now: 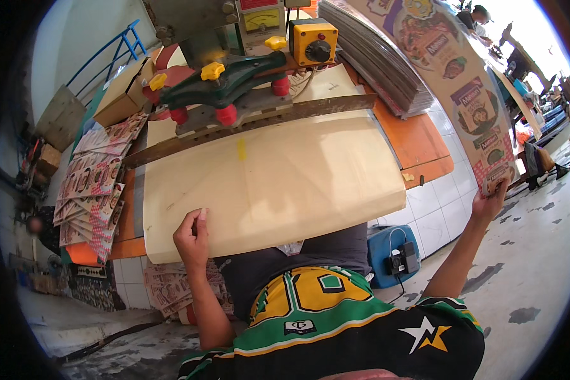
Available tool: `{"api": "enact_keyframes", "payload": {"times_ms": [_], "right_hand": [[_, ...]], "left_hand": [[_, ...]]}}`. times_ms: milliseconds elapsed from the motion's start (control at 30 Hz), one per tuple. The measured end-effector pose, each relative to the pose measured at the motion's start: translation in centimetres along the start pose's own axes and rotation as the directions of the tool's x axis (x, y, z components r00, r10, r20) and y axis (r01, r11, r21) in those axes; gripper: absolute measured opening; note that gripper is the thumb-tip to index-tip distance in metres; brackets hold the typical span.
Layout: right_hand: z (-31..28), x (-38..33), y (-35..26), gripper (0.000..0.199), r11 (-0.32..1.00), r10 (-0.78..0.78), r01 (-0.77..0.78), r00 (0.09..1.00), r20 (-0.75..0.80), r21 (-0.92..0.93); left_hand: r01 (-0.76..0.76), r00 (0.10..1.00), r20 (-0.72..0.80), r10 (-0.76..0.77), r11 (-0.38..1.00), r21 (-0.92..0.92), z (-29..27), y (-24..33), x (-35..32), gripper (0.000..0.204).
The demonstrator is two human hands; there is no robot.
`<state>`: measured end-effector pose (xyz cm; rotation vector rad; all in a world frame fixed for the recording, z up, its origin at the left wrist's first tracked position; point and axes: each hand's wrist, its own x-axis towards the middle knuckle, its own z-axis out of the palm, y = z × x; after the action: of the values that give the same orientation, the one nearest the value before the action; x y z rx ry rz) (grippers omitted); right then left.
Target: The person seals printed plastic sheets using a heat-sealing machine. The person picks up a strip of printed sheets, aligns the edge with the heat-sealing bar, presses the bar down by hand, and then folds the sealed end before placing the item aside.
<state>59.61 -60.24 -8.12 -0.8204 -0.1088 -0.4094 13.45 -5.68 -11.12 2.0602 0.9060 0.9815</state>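
Left hand point(192, 237) rests on the near-left part of the cream sheet point(278, 180), fingers point(201, 218) loosely curled and flat on it, gripping nothing. The sheet is wide, pale cream and smooth, with a small yellow mark near its far edge; it covers most of the desk point(424, 149) and its near edge overhangs toward the lap. Right hand point(491, 201) is out to the right, well apart from the sheet, fingers closed on the lower end of a long printed strip point(468, 88) of colourful packaging that runs up and away. Beyond the sheet: a metal bar point(247, 126) across its far edge, then a green press machine point(228, 79) with yellow knobs. Printed pouches point(92, 183) are stacked along the desk's left side.
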Motion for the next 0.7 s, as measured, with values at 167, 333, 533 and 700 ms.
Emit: {"api": "enact_keyframes", "payload": {"times_ms": [167, 333, 533, 700], "right_hand": [[-1.9, -0.1, 1.6, 0.054, 0.986, 0.152, -0.15, 0.988, -0.027, 0.073], [-0.5, -2.7, 4.0, 0.043, 0.964, 0.232, -0.262, 0.904, 0.358, 0.037], [8.7, -9.5, 6.8, 0.038, 0.905, 0.422, -0.366, 0.695, 0.582, -0.218], [15.6, -13.7, 9.0, 0.037, 0.791, 0.612, -0.424, 0.565, 0.553, -0.442]], "left_hand": [[0.089, 0.996, 0.046, -0.082, 0.984, -0.157, -0.5, -0.6, 0.0, 0.027], [0.114, 0.991, 0.123, -0.059, 0.858, -0.5, -2.1, -1.8, 0.4, 0.05], [0.13, 0.987, 0.054, -0.154, 0.542, -0.83, -3.7, -7.3, 0.0, 0.063], [0.149, 0.988, 0.095, -0.118, 0.631, -0.761, -4.8, -6.1, 1.3, 0.036]]}}
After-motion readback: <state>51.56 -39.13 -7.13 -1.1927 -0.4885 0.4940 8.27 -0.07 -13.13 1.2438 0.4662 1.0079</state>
